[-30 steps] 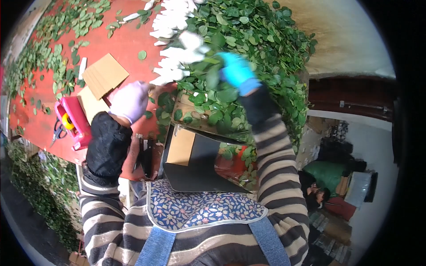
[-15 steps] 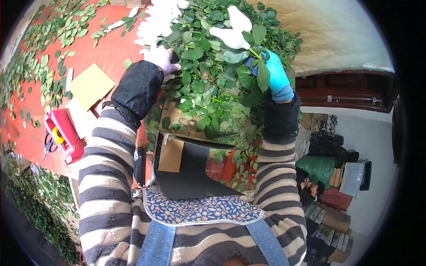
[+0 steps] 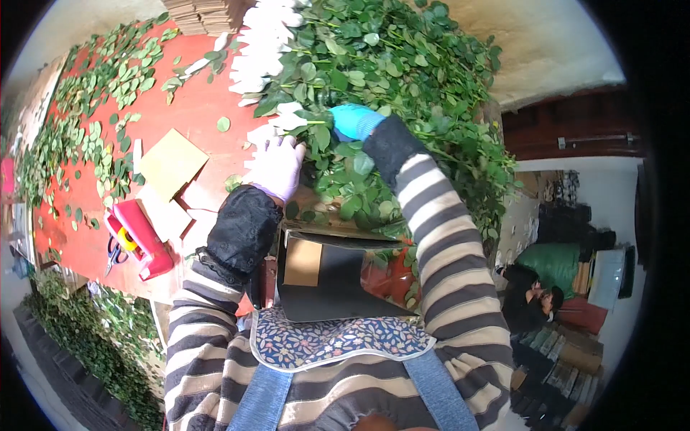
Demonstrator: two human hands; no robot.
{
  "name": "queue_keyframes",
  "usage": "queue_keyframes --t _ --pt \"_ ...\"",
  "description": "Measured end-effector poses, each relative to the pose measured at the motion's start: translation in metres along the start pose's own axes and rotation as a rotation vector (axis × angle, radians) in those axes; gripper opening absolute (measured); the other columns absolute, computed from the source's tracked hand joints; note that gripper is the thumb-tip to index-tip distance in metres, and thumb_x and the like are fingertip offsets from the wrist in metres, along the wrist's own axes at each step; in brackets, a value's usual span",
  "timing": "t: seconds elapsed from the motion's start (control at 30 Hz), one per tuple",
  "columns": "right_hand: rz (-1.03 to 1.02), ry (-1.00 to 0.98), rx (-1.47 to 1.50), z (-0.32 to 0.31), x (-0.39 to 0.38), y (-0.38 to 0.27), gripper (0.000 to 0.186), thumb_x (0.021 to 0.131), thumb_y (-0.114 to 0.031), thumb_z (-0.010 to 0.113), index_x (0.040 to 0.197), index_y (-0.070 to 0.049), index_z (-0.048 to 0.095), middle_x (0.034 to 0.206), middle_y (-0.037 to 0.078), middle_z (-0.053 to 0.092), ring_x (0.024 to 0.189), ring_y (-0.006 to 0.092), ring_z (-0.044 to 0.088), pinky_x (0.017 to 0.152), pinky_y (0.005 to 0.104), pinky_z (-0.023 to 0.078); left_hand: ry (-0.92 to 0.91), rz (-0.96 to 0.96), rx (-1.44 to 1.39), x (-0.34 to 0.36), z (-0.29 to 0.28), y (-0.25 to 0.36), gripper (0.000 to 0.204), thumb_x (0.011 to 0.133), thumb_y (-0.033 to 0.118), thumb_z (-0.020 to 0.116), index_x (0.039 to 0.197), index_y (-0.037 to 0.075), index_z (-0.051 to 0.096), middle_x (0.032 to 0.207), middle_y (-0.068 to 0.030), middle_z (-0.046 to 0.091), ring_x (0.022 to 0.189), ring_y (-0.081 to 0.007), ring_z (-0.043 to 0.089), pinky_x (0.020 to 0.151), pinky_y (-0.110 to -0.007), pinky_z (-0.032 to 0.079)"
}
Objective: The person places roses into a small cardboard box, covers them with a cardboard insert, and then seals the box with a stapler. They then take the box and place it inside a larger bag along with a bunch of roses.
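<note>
My right hand [image 3: 355, 122], in a bright blue glove, is closed round the leafy stem of a rose [image 3: 290, 116] whose head is wrapped in a white sleeve. The rose lies across the heap of stems with its head pointing left. Just below that head, my left hand [image 3: 277, 169], in a pale lavender glove, has its fingers spread beside other white-wrapped heads; nothing shows in its grasp. A row of white-wrapped rose heads [image 3: 260, 54] runs up the table, with their green leafy stems [image 3: 402, 72] piled to the right.
A pink tape dispenser [image 3: 144, 241] and scissors [image 3: 115, 255] lie at the left on the red table [image 3: 198, 104], near cardboard squares [image 3: 174, 164]. Loose leaves [image 3: 93, 151] are scattered there. A black-lined box [image 3: 338, 276] stands against my apron. Another person [image 3: 528, 302] is at lower right.
My right hand has swung left and down with the rose, laying it on the pile. My left hand has spread its fingers near the white heads. The whole view has shifted.
</note>
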State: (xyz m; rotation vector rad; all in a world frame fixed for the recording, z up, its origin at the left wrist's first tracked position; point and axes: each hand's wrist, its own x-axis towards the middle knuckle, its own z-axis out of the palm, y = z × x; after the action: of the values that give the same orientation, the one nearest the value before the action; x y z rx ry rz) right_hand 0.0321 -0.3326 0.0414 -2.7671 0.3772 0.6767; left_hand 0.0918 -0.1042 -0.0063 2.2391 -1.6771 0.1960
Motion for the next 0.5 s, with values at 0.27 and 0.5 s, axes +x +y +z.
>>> queue_keyframes --t 0.27,0.5 --pt "0.095 0.451 0.612 -0.082 -0.130 0.035 0.028 0.096 -0.012 0.055 0.121 -0.001 0.063 0.092 0.009 0.069 0.079 0.0165 0.065 0.070 0.0318 0.053 0.204 -0.367 -0.855 0.004 0.005 -0.035 0.029 0.085 0.011 0.065 0.115 0.008 0.063 0.102 -0.0148 0.067 0.098 -0.0375 0.063 0.082 -0.044 0.051" --pt "-0.042 0.685 0.287 -0.018 -0.136 0.011 0.028 0.091 -0.013 0.055 0.116 -0.009 0.066 0.103 0.015 0.067 0.092 0.0375 0.063 0.080 0.0430 0.052 -0.093 -0.449 -2.122 0.017 -0.076 -0.028 0.060 0.096 0.012 0.054 0.151 0.005 0.031 0.119 -0.0070 0.060 0.097 -0.0146 0.062 0.081 -0.028 0.055"
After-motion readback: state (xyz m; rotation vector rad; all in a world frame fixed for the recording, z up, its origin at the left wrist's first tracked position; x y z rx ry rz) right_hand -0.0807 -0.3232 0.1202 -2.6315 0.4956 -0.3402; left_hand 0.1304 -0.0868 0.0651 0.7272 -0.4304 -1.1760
